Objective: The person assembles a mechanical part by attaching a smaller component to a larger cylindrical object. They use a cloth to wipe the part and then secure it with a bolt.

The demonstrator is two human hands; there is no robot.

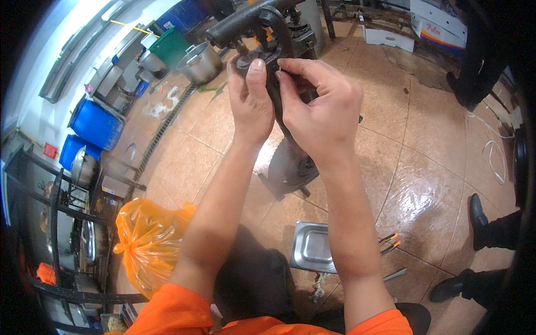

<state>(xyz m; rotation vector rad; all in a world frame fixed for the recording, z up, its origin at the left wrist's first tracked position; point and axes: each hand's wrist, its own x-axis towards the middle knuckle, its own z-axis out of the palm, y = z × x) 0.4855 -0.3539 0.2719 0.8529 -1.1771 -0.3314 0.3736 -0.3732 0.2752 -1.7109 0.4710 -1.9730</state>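
In front of me stands a dark metal machine with a thick horizontal cylinder on top, a curved arm and a dark lower end near the floor. My left hand is at its near side, thumb upright against a round dark part, fingers curled and partly hidden behind. Close beside it, my right hand pinches thumb and forefinger together at the machine's edge. A tiny light speck shows at those fingertips, too small to name. Both forearms reach forward from orange sleeves.
An orange plastic bag sits left of my arms. A steel pan and orange-tipped tools lie on the tiles. Dark shoes of people are at right. A large pot and blue tubs stand left.
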